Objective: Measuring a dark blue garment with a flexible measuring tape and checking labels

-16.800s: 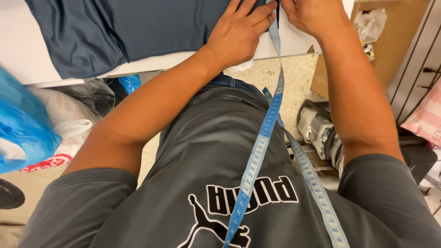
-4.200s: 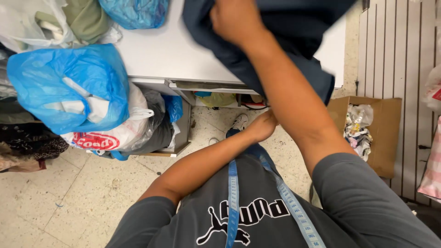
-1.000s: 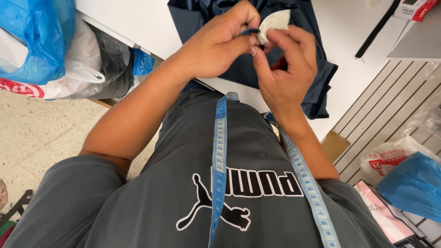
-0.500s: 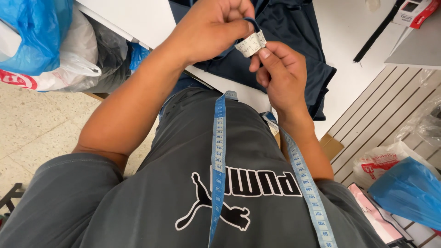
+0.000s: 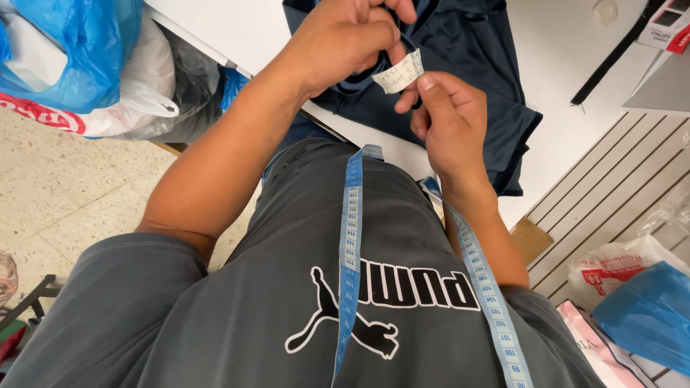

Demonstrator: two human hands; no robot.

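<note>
- Head view, grip: the left hand (image 5: pixel 345 36) pinches the upper end of a small white label (image 5: pixel 399 72) between thumb and fingers, while the right hand (image 5: pixel 449 118) presses its thumb and forefinger together on the label's lower edge.
- Head view, place: the label sits between both hands, raised just above the dark blue garment (image 5: pixel 460 65), which lies on the white table (image 5: pixel 237 29) with its hem hanging over the near edge. It seems to be attached to the garment, though the join is hidden behind the fingers.
- Head view, risk: the label is small and held only at its edges, so it could slip from either pinch if the fingers shift.
- Head view, risk: a hard pull on the label could drag the garment further over the table edge, since part already hangs off.
- Head view, risk: the blue measuring tape (image 5: pixel 350 251), draped round the neck, hangs loose and could slide off if the person leans forward.
- Head view, count: two hands, one label, one dark garment, one measuring tape.
</note>
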